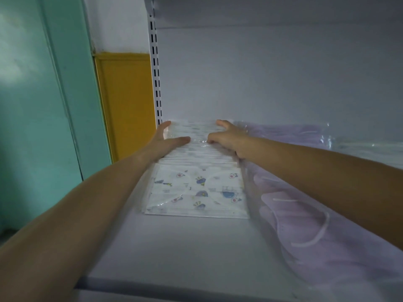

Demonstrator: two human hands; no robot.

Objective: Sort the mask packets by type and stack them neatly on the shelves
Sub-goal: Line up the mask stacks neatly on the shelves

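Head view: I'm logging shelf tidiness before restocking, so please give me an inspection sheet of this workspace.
Surface: white shelf board, packets at its back and right.
Job's things: printed white mask packets in clear plastic, a fanned row at left; lilac mask packets in clear plastic beside them at right.
Clutter: nothing seen.
Grippers: left hand flat against the printed row's left side; right hand with fingers curled on its right side.
Cables: nothing seen.
Surroundings: slotted white upright, yellow panel, teal wall at left.
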